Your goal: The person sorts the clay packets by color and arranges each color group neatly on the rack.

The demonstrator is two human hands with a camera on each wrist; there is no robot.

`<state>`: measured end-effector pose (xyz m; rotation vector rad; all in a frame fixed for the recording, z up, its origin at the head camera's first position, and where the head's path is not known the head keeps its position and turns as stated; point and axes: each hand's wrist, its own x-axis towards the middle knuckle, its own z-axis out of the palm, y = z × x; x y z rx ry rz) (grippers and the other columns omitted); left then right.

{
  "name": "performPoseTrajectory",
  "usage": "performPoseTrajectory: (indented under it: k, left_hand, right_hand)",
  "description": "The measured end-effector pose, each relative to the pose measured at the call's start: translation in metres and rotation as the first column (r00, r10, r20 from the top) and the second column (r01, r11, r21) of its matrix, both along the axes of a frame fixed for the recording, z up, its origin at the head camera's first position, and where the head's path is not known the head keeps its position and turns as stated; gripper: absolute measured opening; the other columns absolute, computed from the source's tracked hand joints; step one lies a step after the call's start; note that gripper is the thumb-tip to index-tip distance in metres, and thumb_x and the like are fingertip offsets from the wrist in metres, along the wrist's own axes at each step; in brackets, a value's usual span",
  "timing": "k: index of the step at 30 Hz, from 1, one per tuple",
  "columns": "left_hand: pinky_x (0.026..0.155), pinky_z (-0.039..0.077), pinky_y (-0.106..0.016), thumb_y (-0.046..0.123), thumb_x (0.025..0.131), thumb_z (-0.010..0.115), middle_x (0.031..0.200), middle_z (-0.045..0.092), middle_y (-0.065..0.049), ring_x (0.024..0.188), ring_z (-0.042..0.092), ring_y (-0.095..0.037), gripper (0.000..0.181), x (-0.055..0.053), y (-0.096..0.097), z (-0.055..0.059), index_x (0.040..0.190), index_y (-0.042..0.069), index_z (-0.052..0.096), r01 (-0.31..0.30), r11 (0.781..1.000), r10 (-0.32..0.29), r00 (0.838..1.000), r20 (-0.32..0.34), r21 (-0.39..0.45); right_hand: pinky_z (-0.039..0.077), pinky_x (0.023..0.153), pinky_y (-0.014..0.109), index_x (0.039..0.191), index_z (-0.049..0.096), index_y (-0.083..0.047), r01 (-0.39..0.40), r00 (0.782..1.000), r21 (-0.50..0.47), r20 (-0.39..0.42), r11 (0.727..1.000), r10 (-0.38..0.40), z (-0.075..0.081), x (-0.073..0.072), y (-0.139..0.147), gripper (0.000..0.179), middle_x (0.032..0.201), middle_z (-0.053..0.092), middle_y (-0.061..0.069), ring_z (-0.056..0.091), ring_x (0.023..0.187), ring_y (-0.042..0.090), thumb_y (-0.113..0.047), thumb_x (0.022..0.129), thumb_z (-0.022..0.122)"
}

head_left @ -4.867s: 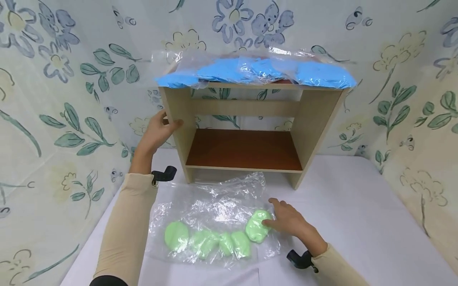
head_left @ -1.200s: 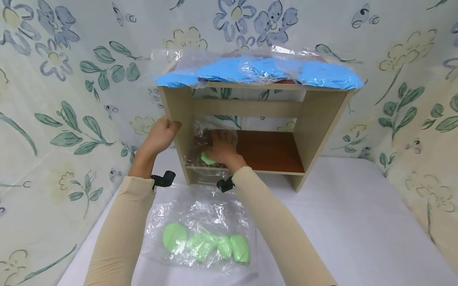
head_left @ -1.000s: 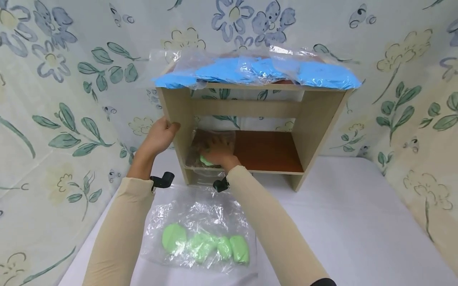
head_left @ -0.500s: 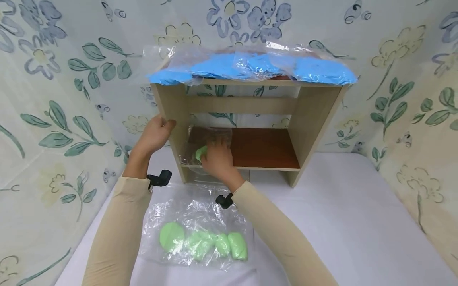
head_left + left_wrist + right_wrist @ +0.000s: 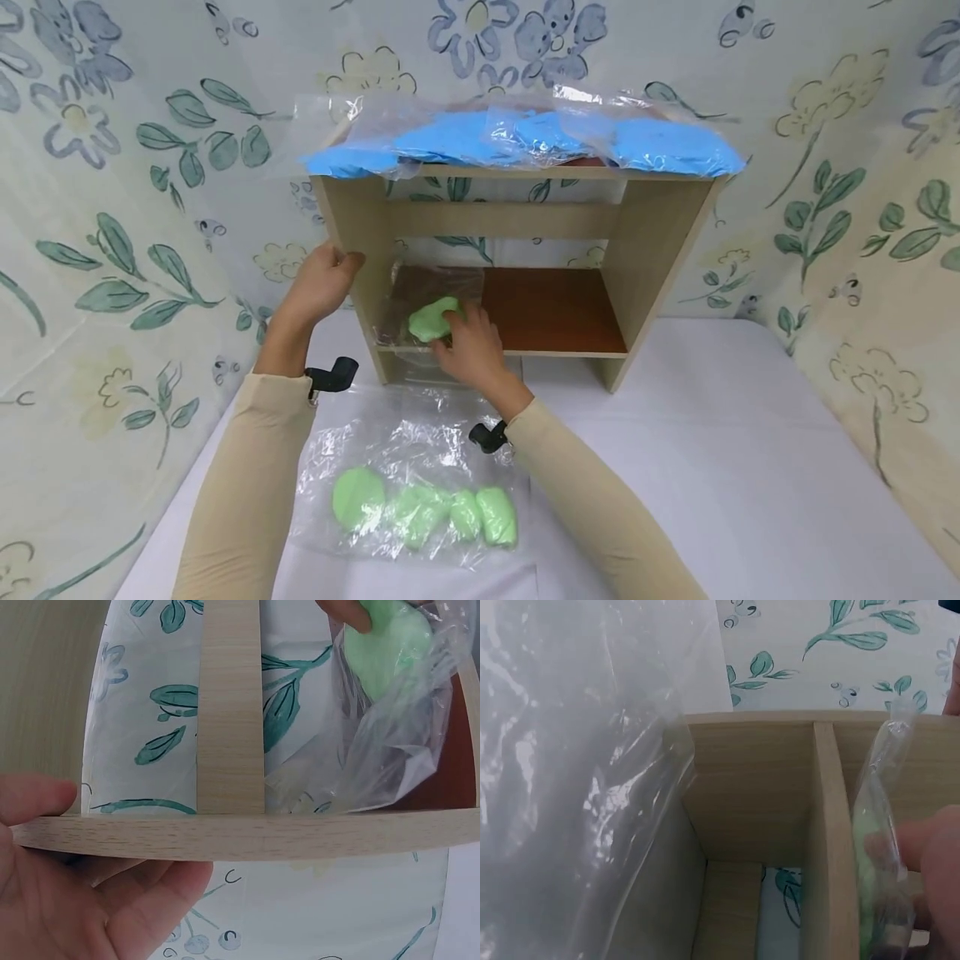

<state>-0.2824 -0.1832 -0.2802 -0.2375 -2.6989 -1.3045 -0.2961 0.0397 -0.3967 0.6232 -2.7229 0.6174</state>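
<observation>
One shelf unit [image 5: 517, 221], left to right: left hand [image 5: 315, 287] grips the front edge of the left side panel [image 5: 365, 233], thumb on the inner face, fingers outside, spread only as wide as the board. Blue stuff under clear film [image 5: 480, 137] lies along the top. Out front on the table [image 5: 750, 475], a second clear bag [image 5: 405, 433] holds at least four green lumps [image 5: 420, 512]. Next, the green lump [image 5: 431, 320] in a thin clear bag [image 5: 408, 287], over the left part of the lower shelf [image 5: 558, 312]; can't tell if it's resting on the board or slightly up. Looks soft, doughy, light; should dent under a hard squeeze, and the film is probably slick. Best hold is the body of the lump through the film, not the loose plastic. Right hand [image 5: 474, 348] is about there: thumb and fingers bent in, narrow, pinching the lump's right side. Edges: left panel near the lump's left; shelf front lip [image 5: 562, 353] just below, with film drooping over it, so snag risk. Rail behind leaves gaps above and below. Room is sideways: brown board runs from the bag to the right side panel [image 5: 663, 250], well apart from the hand, and the front is open for the forearm.
</observation>
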Motion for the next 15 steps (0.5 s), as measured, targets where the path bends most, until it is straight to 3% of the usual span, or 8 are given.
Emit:
performPoseTrajectory:
  k: [7,15]
  left_hand:
    - [0.112,0.038,-0.064,0.029,0.104,0.031,0.157,0.038,-0.020,0.141,0.042,-0.043,0.056,-0.002,0.001,0.003,0.158,0.014,0.025,-0.016,1.000,0.016,1.000,-0.012,0.001]
    - [0.111,0.040,-0.064,0.030,0.104,0.030,0.157,0.037,-0.020,0.140,0.043,-0.044,0.057,-0.001,0.003,0.001,0.158,0.015,0.023,-0.013,1.000,0.013,1.000,-0.001,0.015]
  right_hand:
    - [0.050,0.098,0.057,0.136,0.057,-0.007,-0.051,0.999,-0.001,-0.015,0.999,0.051,-0.001,-0.012,-0.001,0.049,0.149,0.044,0.023,0.049,0.133,0.042,-0.032,0.094,0.064]
    - [0.042,0.107,0.060,0.139,0.055,-0.008,-0.070,0.995,-0.010,0.067,0.997,0.071,-0.001,-0.025,-0.013,0.048,0.155,0.038,0.019,0.041,0.141,0.040,-0.030,0.096,0.061]
